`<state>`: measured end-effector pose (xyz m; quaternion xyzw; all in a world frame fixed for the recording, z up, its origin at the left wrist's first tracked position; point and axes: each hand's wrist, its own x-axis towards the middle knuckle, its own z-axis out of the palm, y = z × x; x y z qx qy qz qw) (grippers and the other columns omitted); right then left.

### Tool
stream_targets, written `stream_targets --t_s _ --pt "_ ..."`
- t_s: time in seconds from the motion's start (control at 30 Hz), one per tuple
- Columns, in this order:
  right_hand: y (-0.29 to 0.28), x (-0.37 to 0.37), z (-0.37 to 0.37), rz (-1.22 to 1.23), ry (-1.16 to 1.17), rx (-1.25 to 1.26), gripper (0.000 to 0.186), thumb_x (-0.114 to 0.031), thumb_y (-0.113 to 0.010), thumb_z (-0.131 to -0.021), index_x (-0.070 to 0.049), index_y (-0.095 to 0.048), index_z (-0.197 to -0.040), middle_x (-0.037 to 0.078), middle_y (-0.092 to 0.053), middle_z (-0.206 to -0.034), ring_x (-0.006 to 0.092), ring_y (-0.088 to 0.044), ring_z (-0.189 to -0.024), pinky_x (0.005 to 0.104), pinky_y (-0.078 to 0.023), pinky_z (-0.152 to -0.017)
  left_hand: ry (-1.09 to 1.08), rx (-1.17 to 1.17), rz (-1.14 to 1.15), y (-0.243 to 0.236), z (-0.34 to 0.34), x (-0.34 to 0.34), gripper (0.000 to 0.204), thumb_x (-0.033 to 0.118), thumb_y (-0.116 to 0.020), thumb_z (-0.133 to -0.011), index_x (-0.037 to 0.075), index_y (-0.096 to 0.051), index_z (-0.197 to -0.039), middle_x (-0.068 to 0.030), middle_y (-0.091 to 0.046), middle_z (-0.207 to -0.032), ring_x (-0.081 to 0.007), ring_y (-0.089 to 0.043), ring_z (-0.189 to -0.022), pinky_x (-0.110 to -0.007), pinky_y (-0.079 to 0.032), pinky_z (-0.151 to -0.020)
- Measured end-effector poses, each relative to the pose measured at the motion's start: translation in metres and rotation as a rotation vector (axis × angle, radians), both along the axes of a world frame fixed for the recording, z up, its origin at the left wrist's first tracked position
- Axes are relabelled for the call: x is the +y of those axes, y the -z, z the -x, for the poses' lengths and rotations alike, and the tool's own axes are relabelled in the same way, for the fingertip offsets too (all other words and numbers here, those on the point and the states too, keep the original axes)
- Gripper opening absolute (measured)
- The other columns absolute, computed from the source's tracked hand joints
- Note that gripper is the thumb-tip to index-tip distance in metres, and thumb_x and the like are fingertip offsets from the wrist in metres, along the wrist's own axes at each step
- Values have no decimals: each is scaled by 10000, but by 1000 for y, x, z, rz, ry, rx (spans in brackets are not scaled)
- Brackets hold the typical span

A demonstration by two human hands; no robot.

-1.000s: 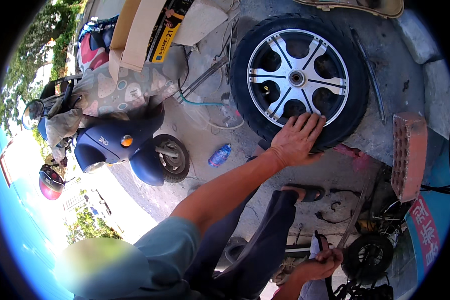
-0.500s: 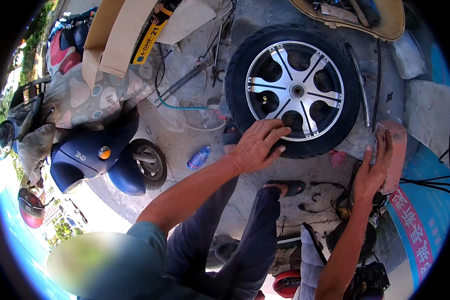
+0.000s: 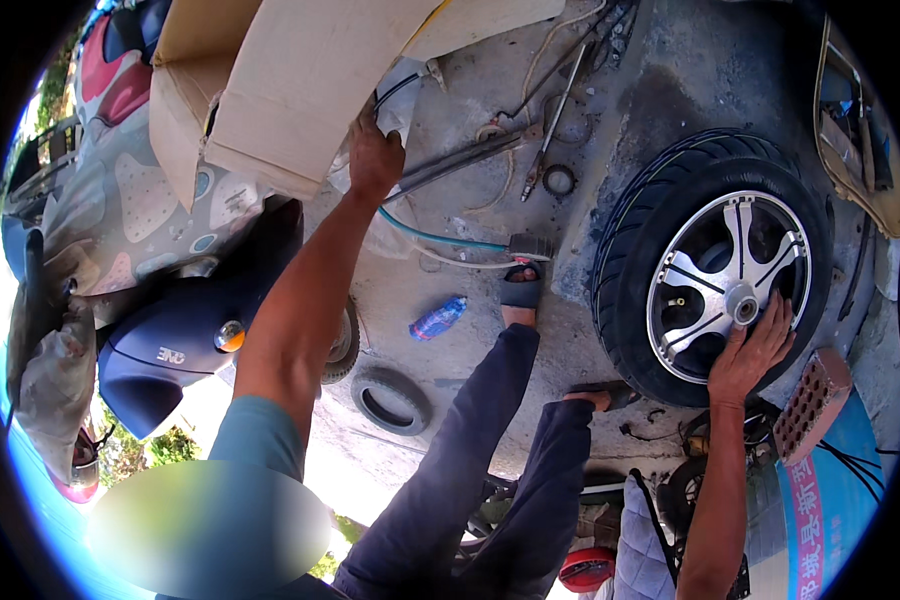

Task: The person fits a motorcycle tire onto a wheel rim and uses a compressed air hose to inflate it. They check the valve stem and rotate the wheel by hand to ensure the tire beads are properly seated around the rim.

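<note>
Our right hand (image 3: 753, 352) lies on the wheel (image 3: 735, 298), which is on the concrete ahead and to our right; its fingers are slightly apart, spread beside the hub without closing around anything. Our left hand (image 3: 375, 160) is well apart from it, at the edge of the cardboard box (image 3: 300, 90). Its fingertips are partly hidden there, so we cannot tell whether they clamp the flap or only touch it.

The main risk, as we judge it, is divided attention. With one palm on the rim side and the other arm stretched away, any shift of the wheel could trap our fingers between the spokes. Our right foot (image 3: 592, 400) is just beside the tyre (image 3: 620, 290), so a slip might catch the toes. The valve stem (image 3: 677, 301) could be knocked. Pulling the box hard might drag it across the metal bars (image 3: 460, 165) and teal hose (image 3: 445, 238).
</note>
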<state>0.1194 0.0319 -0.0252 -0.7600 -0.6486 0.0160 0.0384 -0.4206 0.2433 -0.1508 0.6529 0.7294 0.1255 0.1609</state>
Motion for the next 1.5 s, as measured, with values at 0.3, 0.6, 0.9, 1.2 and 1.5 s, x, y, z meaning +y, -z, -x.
stream_targets --t_s 0.3,0.6,0.9,1.2,1.5 --pt "-2 10 15 46 41 55 706 -506 -372 -1040 21 -410 -1508 194 -467 -1506 400 -329 -1484 592 -113 -1212 258 35 323 56 43 99 366 160 -510 -1024 -41 -564 -1324 -301 -629 -1266 -462 -583 -1211 -480 -468 -1001" --pt "-19 12 9 29 106 202 688 -515 -483 -1015 -28 -454 -1500 178 -491 -1491 362 -352 -1480 564 -170 -1211 475 -67 105 -166 -49 -28 178 164 -576 -1031 68 -647 -1164 -181 -697 -1026 -412 -673 -899 -462 -539 -738" --pt "-118 4 141 90 428 1667 639 -461 -624 -1014 11 -499 -1426 136 -623 -1292 202 -633 -1103 334 -494 -969 569 -375 388 -261 -231 -146 154 127 -624 -980 2 -623 -1068 -161 -682 -921 -374 -690 -781 -453 -547 -661" --pt "-91 -7 74 50 971 2191 326 -235 -605 -1048 15 -606 -1257 110 -687 -1123 120 -580 -792 282 -527 -698 183 -742 548 -232 -321 -197 185 164 -552 -1038 -11 -612 -1047 -244 -673 -937 -479 -645 -880 -527 -502 -714" --pt "-99 14 44 384 682 1857 337 -207 -711 -985 21 -642 -1224 96 -722 -1004 104 -625 -758 235 -539 -673 -45 -969 626 -233 -341 -210 240 197 -561 -1053 -30 -630 -1015 -199 -627 -739 -357 -641 -699 -405 -476 -637"
